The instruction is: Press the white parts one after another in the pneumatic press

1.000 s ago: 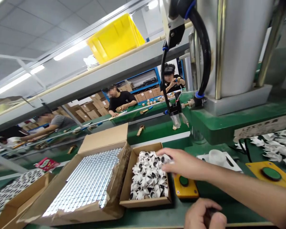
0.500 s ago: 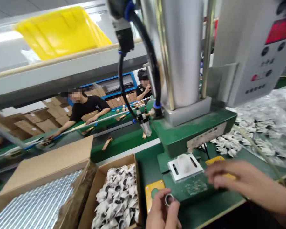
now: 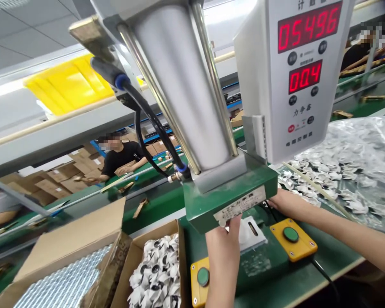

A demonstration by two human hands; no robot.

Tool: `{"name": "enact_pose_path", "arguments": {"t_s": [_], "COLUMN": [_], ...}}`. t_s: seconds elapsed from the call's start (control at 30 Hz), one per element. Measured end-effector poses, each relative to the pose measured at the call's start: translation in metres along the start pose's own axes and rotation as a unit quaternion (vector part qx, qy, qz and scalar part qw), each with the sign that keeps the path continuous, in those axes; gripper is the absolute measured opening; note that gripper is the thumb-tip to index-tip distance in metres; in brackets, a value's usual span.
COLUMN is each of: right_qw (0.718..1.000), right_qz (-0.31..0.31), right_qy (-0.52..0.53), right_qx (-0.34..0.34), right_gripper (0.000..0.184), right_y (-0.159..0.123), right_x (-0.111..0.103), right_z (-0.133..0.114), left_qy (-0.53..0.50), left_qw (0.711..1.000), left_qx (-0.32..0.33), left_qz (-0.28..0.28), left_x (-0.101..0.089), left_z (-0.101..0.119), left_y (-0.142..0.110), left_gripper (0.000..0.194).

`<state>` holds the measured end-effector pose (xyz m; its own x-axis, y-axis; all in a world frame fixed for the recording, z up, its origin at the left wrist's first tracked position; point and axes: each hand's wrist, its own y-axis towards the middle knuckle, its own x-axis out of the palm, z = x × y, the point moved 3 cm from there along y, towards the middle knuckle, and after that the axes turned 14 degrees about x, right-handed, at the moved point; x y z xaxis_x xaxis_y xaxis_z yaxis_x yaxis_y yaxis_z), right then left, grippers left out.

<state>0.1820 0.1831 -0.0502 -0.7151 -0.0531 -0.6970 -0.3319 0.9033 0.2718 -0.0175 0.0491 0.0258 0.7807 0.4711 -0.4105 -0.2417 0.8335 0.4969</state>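
My left hand (image 3: 223,240) reaches up beneath the green press head (image 3: 231,192), beside the white fixture plate (image 3: 252,233). Its thumb points up along the label edge, while the other fingers and anything in them are hidden by the press head. My right hand (image 3: 284,202) extends past the right side of the press head, close to the loose white finned parts (image 3: 327,171). The fingers of that hand disappear behind the press. Yellow boxes with green buttons, a left one (image 3: 199,295) and a right one (image 3: 303,252), flank the press base.
A cardboard box of white finned parts (image 3: 157,269) stands left of the press, beside a carton of metal tubes (image 3: 67,278). A counter box (image 3: 303,115) with red digits hangs at right. Clear plastic sheeting (image 3: 372,145) covers parts. A person (image 3: 122,156) sits across the conveyor.
My left hand has moved from in front of the press, where it held a small ring-ended part, up under the press head. My right hand has reached farther back. The view has swung right.
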Motion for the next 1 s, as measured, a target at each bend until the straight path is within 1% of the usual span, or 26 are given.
{"name": "enact_pose_path", "arguments": {"t_s": [0.1, 0.2, 0.3, 0.37, 0.43, 0.5, 0.57, 0.63, 0.73, 0.8, 0.87, 0.93, 1.0], "right_qw": [0.999, 0.998, 0.996, 0.993, 0.988, 0.978, 0.964, 0.954, 0.939, 0.929, 0.923, 0.926, 0.938], "right_qz": [-0.02, -0.011, 0.048, 0.091, 0.1, 0.07, 0.042, 0.049, 0.071, 0.053, 0.025, 0.007, 0.001], "right_qy": [-0.036, -0.058, -0.069, -0.066, -0.058, -0.055, -0.063, -0.088, -0.153, -0.176, -0.171, -0.15, -0.122], "right_qx": [-0.018, -0.013, -0.011, -0.04, -0.105, -0.19, -0.257, -0.284, -0.301, -0.322, -0.344, -0.347, -0.324], "right_gripper": [0.013, 0.015, 0.024, 0.026, 0.025, 0.029, 0.029, 0.028, 0.03, 0.033, 0.039, 0.044, 0.043], "right_y": [-0.002, -0.009, -0.029, -0.046, -0.062, -0.07, -0.069, -0.062, -0.054, -0.055, -0.06, -0.063, -0.064], "right_x": [-0.003, -0.022, -0.048, -0.057, -0.05, -0.028, -0.003, 0.016, 0.028, 0.029, 0.026, 0.024, 0.024], "right_z": [-0.003, -0.014, -0.035, -0.055, -0.079, -0.101, -0.117, -0.126, -0.127, -0.122, -0.113, -0.105, -0.099], "left_qy": [-0.008, -0.026, -0.038, -0.04, -0.037, -0.027, -0.009, -0.004, -0.006, -0.002, -0.001, -0.008, -0.015], "left_qw": [1.0, 0.999, 0.996, 0.994, 0.992, 0.994, 0.996, 0.996, 0.993, 0.991, 0.989, 0.988, 0.988], "left_qx": [0.0, -0.013, -0.039, -0.058, -0.073, -0.068, -0.045, -0.016, -0.002, 0.006, 0.016, 0.018, 0.012], "left_qz": [0.022, 0.042, 0.068, 0.086, 0.095, 0.087, 0.082, 0.087, 0.115, 0.133, 0.145, 0.15, 0.152], "left_x": [0.002, 0.001, -0.004, -0.009, -0.013, -0.015, -0.016, -0.018, -0.025, -0.031, -0.034, -0.034, -0.031], "left_z": [0.002, 0.004, 0.004, 0.001, -0.005, -0.012, -0.019, -0.025, -0.034, -0.038, -0.042, -0.045, -0.048], "left_y": [-0.001, -0.004, -0.016, -0.029, -0.042, -0.054, -0.062, -0.069, -0.076, -0.081, -0.085, -0.088, -0.092], "left_gripper": [0.027, 0.029, 0.032, 0.035, 0.037, 0.034, 0.026, 0.02, 0.016, 0.014, 0.013, 0.012, 0.013]}}
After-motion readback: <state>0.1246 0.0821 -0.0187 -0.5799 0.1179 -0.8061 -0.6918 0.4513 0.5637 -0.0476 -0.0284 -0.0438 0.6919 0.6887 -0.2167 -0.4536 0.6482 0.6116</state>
